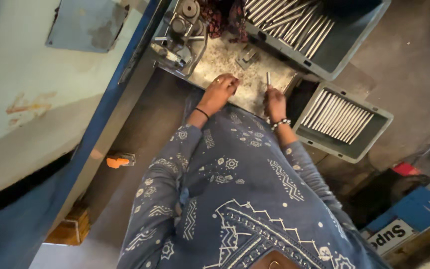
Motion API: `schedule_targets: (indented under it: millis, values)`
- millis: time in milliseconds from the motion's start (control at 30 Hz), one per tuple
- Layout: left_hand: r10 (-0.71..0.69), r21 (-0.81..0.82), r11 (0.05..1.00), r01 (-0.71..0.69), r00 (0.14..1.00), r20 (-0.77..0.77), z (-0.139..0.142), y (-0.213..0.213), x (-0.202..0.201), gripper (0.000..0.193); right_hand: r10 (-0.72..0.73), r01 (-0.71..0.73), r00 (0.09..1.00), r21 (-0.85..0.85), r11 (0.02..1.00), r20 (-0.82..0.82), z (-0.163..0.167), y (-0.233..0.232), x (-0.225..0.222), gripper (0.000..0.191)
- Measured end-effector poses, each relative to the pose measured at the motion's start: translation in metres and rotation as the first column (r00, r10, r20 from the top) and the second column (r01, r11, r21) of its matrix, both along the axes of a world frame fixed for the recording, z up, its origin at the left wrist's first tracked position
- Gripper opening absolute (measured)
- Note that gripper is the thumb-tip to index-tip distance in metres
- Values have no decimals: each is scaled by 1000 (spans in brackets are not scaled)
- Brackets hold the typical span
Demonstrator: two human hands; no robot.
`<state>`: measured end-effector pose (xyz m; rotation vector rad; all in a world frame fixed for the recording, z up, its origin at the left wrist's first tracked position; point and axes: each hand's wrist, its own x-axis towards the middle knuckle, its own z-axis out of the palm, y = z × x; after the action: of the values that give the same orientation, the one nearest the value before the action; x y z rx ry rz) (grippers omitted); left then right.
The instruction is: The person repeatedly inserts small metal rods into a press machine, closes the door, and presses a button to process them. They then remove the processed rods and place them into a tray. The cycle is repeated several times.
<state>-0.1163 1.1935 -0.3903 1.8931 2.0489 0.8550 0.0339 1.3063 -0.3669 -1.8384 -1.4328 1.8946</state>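
Short metal rod (268, 78) stood roughly upright, long axis pointing away toward the far end of the metal-strewn worktable (255, 89), its lower end pinched in the closed right hand (274, 103). Left hand (221, 89) lay left of it, fingers curled on the tabletop; whether it gripped anything couldn't be told. Near grey tray of rods (342, 119) sat right of the right hand, and a far tray (319, 35) beyond it.

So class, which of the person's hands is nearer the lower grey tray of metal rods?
Right. The right hand is just beside the lower grey tray; the left hand rests farther away on the work surface.
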Motion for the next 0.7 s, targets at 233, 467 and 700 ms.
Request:
schedule_targets:
  millis: [233,467,700]
  values:
    - [262,-141,954,-264,964,-32,9,45,-1,65,220,-247,969,414,876,112,46,-2,-24,35]
    - [418,-248,839,-484,866,-276,3,90,4,26,333,-394,919,462,795,210,75,13,-55,23]
    - [311,-429,878,-211,934,178,1,73,-6,29,341,-368,926,600,710,165,37,25,-46,20]
